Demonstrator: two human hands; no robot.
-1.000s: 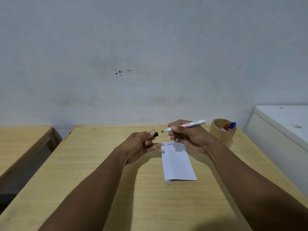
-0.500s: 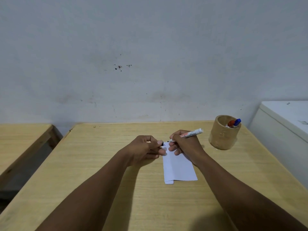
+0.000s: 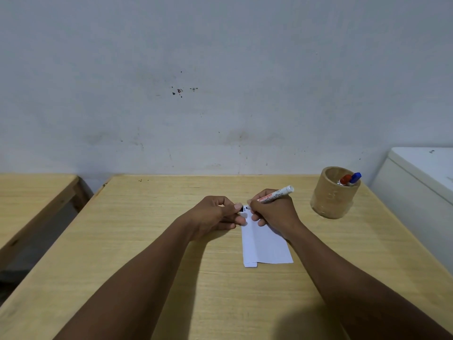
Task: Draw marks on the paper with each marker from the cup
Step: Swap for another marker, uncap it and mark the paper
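Observation:
A folded white paper point(image 3: 266, 246) lies on the wooden table point(image 3: 147, 241). My right hand point(image 3: 272, 212) grips a white marker point(image 3: 277, 194) with red lettering, its black tip down at the paper's far left corner. My left hand point(image 3: 215, 214) rests beside that corner, pinching the marker's black cap point(image 3: 241, 208) and touching the paper's edge. A short dark mark shows at the tip. A tan wooden cup point(image 3: 333, 195) stands at the right, apart from my hands, with a red-capped marker point(image 3: 345, 179) and a blue-capped marker point(image 3: 355, 178) inside.
A second wooden table point(image 3: 31, 192) stands at the left across a narrow gap. A white cabinet point(image 3: 421, 182) sits close to the table's right edge. The pale wall runs just behind the table's far edge.
Both hands came down from above the table onto the paper's far end. The marker tip now touches the paper, and the left hand with the cap rests next to it.

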